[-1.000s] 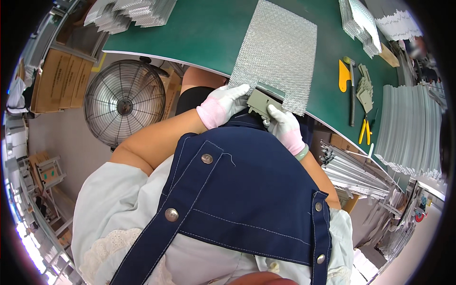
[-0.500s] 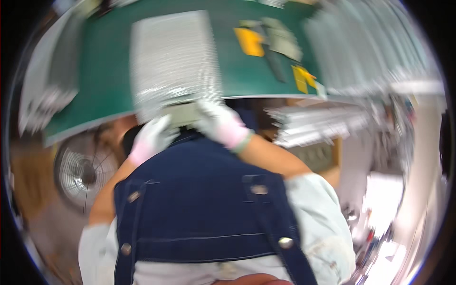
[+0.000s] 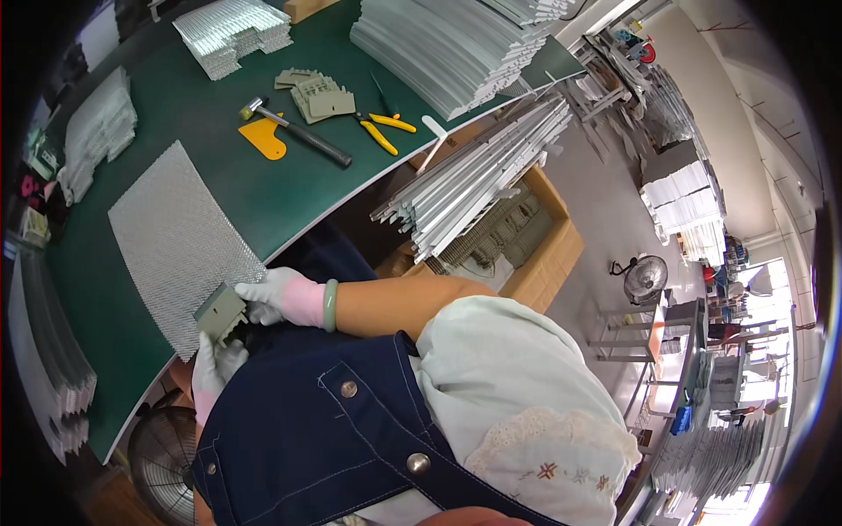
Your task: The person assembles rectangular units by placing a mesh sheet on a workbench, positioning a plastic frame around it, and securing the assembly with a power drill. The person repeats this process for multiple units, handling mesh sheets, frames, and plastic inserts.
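Right hand (image 3: 274, 296), in a white glove with a pink cuff: fingers closed on the upper-right end of a plastic piece (image 3: 223, 313). Left hand (image 3: 216, 366), gloved alike and partly hidden by the apron (image 3: 324, 421): fingers closed on the piece's lower-left end.

Plastic piece: flat, stiff, olive-grey, smooth face. Located at the near end of a mesh sheet (image 3: 171, 232), just past the table's edge, in front of the apron. Long axis runs lower left to upper right, hand to hand; toothed edge points toward the apron. Whether it grips the mesh cannot be told.

Mesh sheet: silvery, finely textured, oblong. Long axis runs upper left to lower right; far end flat on the green table (image 3: 289, 197), near end overhanging.

Farther along the table: yellow scraper (image 3: 263, 140), flat, touching the hammer (image 3: 303, 133), which has a metal head and dark handle pointing lower right. Beyond these, a loose pile of similar plastic pieces (image 3: 330, 103); just beside it, pliers (image 3: 377, 133) with yellow handles splayed.

Right of the table: thin pale strips (image 3: 487, 180) lie over an open cardboard box (image 3: 557, 241).
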A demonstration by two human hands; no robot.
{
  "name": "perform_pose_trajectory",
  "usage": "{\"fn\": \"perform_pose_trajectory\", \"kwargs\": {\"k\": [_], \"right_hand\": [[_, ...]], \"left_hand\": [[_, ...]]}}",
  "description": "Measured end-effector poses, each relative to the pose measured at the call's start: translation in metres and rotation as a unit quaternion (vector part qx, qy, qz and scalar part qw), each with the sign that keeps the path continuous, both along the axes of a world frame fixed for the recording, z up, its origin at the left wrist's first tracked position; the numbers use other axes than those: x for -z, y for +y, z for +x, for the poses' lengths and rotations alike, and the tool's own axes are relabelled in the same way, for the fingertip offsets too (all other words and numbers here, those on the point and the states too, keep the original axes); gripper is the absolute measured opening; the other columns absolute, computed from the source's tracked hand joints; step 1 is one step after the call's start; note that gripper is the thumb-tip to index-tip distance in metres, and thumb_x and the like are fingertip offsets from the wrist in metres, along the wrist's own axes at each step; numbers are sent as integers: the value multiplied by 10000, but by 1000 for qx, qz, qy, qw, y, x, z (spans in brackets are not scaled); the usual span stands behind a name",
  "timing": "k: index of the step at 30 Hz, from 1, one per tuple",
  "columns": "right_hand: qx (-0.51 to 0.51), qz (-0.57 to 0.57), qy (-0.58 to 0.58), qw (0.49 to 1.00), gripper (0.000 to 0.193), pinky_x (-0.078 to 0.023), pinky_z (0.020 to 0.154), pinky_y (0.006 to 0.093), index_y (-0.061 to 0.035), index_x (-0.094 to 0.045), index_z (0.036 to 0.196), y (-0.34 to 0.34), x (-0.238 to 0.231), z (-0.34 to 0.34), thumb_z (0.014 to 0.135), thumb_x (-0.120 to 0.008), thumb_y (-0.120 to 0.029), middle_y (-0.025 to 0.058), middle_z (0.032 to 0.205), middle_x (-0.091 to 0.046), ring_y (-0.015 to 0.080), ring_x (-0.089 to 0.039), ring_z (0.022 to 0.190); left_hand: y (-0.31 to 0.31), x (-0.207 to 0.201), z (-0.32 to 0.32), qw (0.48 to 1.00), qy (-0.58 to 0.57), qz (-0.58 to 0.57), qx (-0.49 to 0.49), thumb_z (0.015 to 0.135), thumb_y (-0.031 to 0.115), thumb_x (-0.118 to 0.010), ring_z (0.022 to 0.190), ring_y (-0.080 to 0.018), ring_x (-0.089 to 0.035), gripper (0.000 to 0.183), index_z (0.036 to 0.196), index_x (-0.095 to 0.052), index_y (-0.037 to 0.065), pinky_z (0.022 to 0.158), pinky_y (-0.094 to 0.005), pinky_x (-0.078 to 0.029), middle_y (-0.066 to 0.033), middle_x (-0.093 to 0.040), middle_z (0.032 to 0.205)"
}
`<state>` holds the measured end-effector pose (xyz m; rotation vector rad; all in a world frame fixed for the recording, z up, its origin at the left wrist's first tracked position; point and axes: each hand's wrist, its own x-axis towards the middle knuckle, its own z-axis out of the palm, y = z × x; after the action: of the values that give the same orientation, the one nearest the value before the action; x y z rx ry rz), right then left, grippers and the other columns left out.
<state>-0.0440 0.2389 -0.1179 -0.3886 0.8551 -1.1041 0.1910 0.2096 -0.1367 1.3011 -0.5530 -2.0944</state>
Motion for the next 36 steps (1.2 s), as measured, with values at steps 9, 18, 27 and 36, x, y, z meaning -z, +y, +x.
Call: {"fn": "perform_pose_trajectory", "kwargs": {"k": [9,18,27,36], "right_hand": [[-285,3,231,930,530,-550,726,263,-10,-680,1183,-10,-10,12,1012,-547,-494,98,1065,-742,126,-697,847],[-97,31,125,987,462,-495,633,207,37,-648,1066,-13,17,40,1028,-574,-418,85,881,-671,101,-609,702],[-72,23,49,996,526,-511,675,239,31,-627,1072,-25,33,41,1023,-551,-487,105,912,-665,124,-610,738],[-71,62,94,991,607,-536,704,281,14,-584,1176,-24,16,50,1007,-522,-565,142,974,-669,175,-646,795]], "left_hand": [[-94,-96,0,587,-376,-696,171,925,200,-615,1185,-401,-589,408,1294,-628,28,1045,-478,-447,-228,-640,1240],[-137,-26,-14,354,-471,-749,302,925,474,-592,1414,-433,-337,611,1476,-500,225,1163,-544,-261,-167,-405,1555],[-136,-35,-22,415,-504,-686,322,861,572,-634,1447,-399,-311,690,1450,-524,230,1181,-562,-216,-146,-408,1556],[-131,-59,-45,512,-524,-595,332,718,633,-735,1410,-339,-364,777,1329,-594,175,1177,-562,-189,-121,-488,1445]]}}
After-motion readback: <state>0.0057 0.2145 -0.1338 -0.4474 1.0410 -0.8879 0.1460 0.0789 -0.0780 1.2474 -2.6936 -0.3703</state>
